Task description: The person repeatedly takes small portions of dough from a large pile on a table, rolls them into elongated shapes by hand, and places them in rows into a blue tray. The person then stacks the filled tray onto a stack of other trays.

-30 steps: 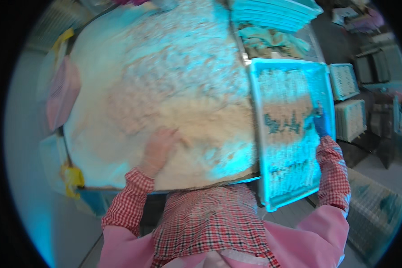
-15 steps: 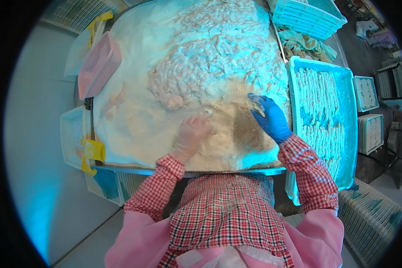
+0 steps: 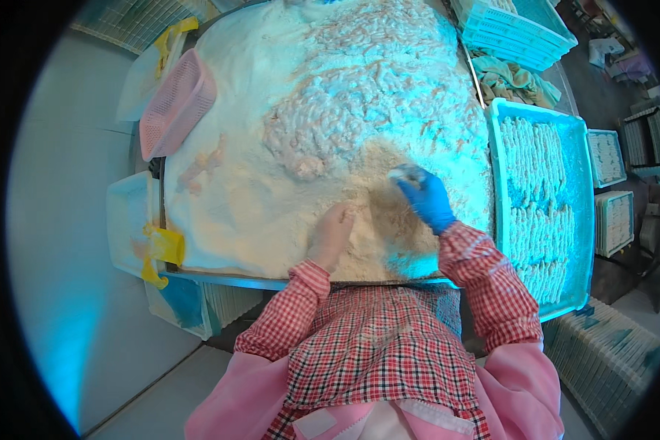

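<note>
A wide table is spread with pale flour, and a heap of wet-looking, flour-coated pieces covers its middle and far right. My left hand, in a thin pale glove, rests low over the flour near the front edge with its fingers curled in; what they hold, if anything, is hidden. My right hand wears a blue glove dusted white at the fingertips. Its fingers are drawn together over a darker hollow in the flour, beside the heap's near edge. A whitish bit shows at those fingertips, too blurred to name.
At the right stands a blue-lit tray with rows of coated strips. Stacked crates and crumpled cloths lie beyond. A pink perforated basket sits on the left edge, with a yellow scoop-like piece nearer.
My right hand has moved left and its fingers have drawn closer together. My left hand has shifted right and nearer to me, its fingers more curled. The view has shifted slightly.
</note>
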Tool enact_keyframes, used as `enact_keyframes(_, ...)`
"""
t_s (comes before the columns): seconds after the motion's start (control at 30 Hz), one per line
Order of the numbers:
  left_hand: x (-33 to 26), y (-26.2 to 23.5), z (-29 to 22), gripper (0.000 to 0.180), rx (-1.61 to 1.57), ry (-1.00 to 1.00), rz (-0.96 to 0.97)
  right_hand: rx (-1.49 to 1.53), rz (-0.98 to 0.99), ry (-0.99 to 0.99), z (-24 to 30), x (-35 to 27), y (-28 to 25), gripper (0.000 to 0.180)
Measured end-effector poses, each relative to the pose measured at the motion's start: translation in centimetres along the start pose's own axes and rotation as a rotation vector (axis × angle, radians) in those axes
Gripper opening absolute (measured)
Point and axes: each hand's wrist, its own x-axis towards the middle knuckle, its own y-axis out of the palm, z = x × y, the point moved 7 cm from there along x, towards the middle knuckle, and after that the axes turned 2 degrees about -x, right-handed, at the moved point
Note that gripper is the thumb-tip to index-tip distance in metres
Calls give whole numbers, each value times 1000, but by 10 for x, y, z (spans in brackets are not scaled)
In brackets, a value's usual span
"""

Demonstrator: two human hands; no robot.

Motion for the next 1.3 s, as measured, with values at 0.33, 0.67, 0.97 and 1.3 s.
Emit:
enact_keyframes(0.33,-54,13,-119,32,140,651,-253,1892,332,208,-31,-39,51,40)
enact_keyframes(0.67,-56,32,-129,47,319,743,-276,1449,-23,293,-36,-81,82,48)
enact_keyframes(0.97,-40,65,-127,50,87,724,-39,1636,-308,211,-30,-93,79,53)
enact_keyframes(1.3,-27,74,-103,58,668,699,-46,1784,-129,415,-58,-100,57,39)
